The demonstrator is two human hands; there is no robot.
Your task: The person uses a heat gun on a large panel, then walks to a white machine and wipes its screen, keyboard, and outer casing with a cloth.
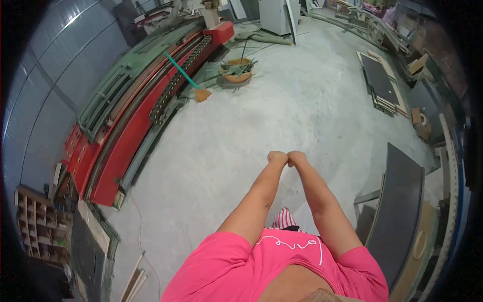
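Both arms stretch forward over the grey concrete floor (221, 136). My left hand (277, 157) and my right hand (297, 158) meet at the middle of the view, touching each other. Each is curled into a loose fist, seen from above. Nothing shows between or inside them, though the palm sides are hidden. Below the arms are a pink shirt (216, 267) with white lettering and a bit of red-and-white striped cloth (285, 218).
A long red machine (113, 173) runs along the left. A broom (202, 94) and an orange tub (236, 76) of debris are near its far end. Dark panels (402, 201) lean at the right; more boards (380, 80) lie beyond. Wooden shelving (40, 221) stands lower left.
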